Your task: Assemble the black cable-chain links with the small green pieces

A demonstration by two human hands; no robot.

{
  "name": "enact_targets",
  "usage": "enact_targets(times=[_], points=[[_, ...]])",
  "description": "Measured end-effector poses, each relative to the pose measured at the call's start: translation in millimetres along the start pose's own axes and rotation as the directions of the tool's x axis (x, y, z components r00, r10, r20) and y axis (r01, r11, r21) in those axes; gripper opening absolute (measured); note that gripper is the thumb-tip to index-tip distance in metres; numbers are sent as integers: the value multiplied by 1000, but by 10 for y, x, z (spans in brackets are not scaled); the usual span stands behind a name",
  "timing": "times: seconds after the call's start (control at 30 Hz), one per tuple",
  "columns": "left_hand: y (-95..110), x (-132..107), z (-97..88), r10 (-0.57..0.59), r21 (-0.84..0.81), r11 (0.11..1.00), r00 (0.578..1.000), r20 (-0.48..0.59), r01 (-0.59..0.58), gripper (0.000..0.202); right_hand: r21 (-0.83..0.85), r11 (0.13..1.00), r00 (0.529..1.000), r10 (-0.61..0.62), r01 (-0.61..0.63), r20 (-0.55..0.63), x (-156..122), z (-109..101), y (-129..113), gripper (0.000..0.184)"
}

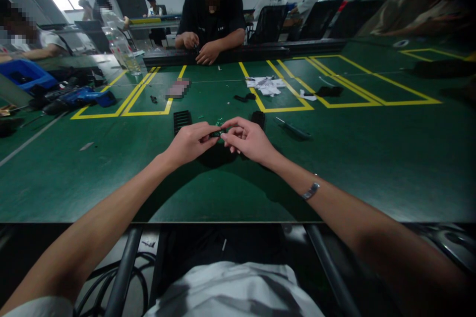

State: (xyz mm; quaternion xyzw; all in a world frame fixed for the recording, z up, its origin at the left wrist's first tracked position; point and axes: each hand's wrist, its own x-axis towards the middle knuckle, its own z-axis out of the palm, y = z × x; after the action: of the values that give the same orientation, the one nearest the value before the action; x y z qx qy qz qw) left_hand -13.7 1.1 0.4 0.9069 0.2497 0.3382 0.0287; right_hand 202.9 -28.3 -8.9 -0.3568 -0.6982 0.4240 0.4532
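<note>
My left hand (190,142) and my right hand (250,141) meet above the green table (223,193). Pinched between the fingertips of both is a small dark piece (217,133), too small to name and partly covered. Just beyond the fingers lie several tiny greenish, shiny bits (219,122). A black slotted holder (182,122) sits behind my left hand, and a black block (258,118) is partly hidden behind my right. Farther right rests a slim tool with a dark handle and thin pale tip (294,129), like a screwdriver.
Yellow tape frames (282,109) mark the table. White papers (265,85) and small black parts (244,97) lie ahead. Left are a blue power tool (89,98), a blue bin (29,75) and clear bottles (128,57). A person (211,15) works opposite.
</note>
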Motion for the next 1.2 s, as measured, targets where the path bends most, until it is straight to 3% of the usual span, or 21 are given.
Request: enact_targets(times=[0.33,1.2], points=[[-6,7,15,21,-15,1000,999,-25,-21,26,109,993,999,51,-49,-15,8,10,0,29],[13,-3,26,17,-13,1000,999,-30,-17,24,120,991,999,51,-50,-7,8,-14,1,27]])
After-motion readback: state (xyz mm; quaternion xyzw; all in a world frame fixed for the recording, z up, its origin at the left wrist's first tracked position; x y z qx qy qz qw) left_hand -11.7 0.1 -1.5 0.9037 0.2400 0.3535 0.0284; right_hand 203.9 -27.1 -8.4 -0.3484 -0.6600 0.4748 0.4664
